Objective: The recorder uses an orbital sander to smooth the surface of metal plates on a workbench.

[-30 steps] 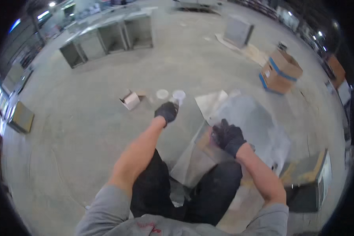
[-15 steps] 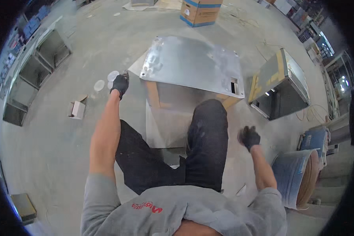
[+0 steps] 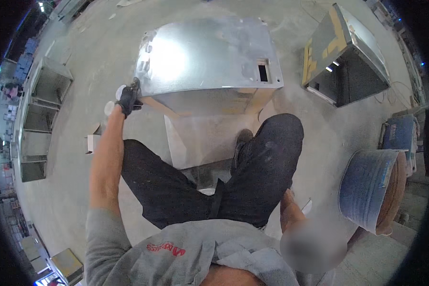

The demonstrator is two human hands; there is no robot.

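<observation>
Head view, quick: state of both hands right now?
Left hand: beside the metal box; grip and contents cannot be told.
Right hand: hidden by the right leg; cannot be told.

Sheet-metal workshop or factory floor. Evidence: bare concrete floor (image 3: pixel 76 205), wide and scuffed. Row of open metal cabinets (image 3: pixel 37 143) down the left. Bare sheet-metal box (image 3: pixel 205 57) with rectangular cutout, front and centre. Open-fronted dark metal box (image 3: pixel 336 45) with yellow patches, upper right. Large blue-grey cylinder (image 3: pixel 367 183), lower right. Blurry blue stacks (image 3: pixel 25 71), far left.
</observation>
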